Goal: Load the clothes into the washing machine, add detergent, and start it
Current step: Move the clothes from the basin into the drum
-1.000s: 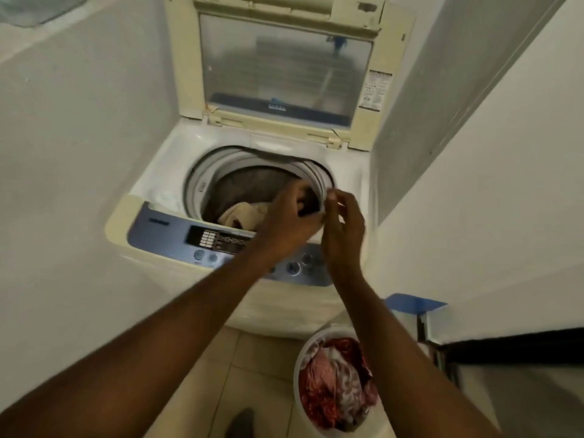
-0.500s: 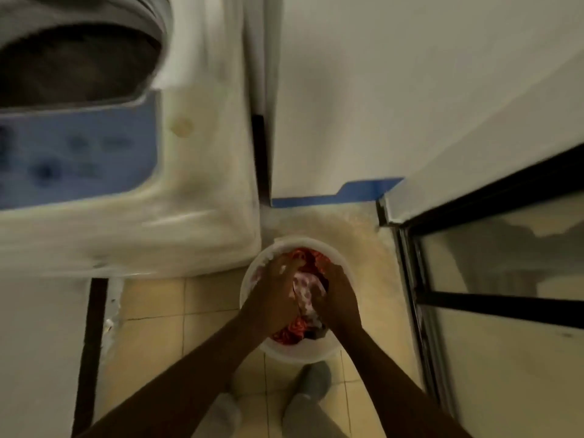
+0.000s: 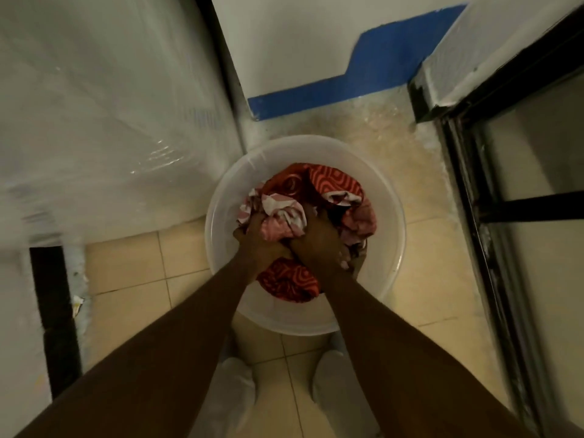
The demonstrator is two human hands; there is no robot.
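Observation:
A white plastic basin [image 3: 388, 267] stands on the tiled floor, holding a heap of red, pink and white patterned clothes [image 3: 328, 184]. Both my hands are down in the basin, side by side. My left hand [image 3: 257, 238] is closed around a pink-and-white bunch of cloth [image 3: 278, 222]. Touching it on the right, my right hand [image 3: 319, 238] grips the same bunch. The white front of the washing machine [image 3: 104, 121] fills the upper left; its drum and panel are out of view.
A white wall with a blue painted band [image 3: 347, 86] rises behind the basin. On the right runs a black-framed glass door [image 3: 505, 210]. My two feet in white socks [image 3: 234, 390] stand on beige tiles just below the basin.
A second ago both hands were at the machine's drum opening. They dropped to the basin on the floor and now clutch a bunch of clothes; the view has tilted down and moved closer.

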